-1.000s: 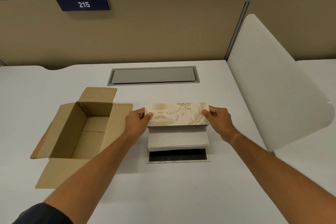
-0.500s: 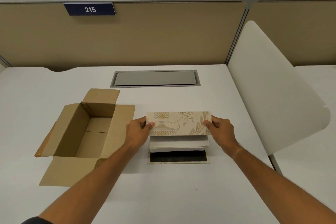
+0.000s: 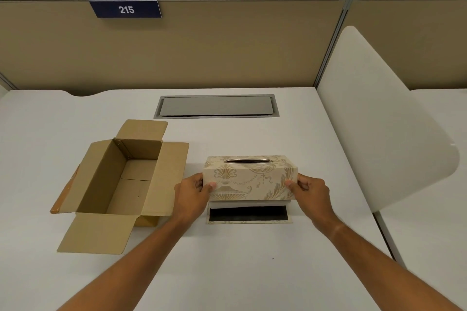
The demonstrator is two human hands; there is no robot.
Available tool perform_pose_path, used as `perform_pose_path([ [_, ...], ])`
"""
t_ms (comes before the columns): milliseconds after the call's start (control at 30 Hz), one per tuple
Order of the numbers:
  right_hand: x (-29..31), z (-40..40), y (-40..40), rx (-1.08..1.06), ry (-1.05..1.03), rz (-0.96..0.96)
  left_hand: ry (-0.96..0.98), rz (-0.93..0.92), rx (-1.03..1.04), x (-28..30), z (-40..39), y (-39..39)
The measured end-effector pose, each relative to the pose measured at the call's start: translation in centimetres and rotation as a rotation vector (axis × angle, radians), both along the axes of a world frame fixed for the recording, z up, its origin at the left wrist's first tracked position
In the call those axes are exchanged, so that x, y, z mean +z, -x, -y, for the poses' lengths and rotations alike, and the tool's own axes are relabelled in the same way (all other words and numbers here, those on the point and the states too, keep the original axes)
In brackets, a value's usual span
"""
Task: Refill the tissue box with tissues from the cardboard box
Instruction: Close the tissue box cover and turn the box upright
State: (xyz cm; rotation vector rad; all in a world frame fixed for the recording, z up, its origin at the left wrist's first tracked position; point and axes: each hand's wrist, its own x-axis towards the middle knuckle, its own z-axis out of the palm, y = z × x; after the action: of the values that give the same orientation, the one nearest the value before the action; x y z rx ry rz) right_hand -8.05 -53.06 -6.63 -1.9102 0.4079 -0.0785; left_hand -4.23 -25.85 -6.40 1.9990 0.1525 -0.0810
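One open brown cardboard box with four flaps spread outward. One cream tissue-box cover with gold scroll pattern and one oval slot on top. One flat patterned base panel with a dark inner face. One thin strip of white tissue showing between cover and base; how many sheets cannot be counted. Two bare hands. One grey rectangular metal hatch. One blue sign reading 215. One white curved divider panel.
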Motion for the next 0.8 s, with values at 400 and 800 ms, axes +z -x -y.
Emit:
perform_pose_path([
  [400,-2.1,-0.3,3.4,0.002,0.004,-0.034,-0.106,0.003,-0.067,-2.8,-0.5,3.2],
  [800,-3.4,-0.6,4.9,-0.002,0.043,-0.031,-0.160,-0.016,-0.117,-4.8,-0.8,4.4],
])
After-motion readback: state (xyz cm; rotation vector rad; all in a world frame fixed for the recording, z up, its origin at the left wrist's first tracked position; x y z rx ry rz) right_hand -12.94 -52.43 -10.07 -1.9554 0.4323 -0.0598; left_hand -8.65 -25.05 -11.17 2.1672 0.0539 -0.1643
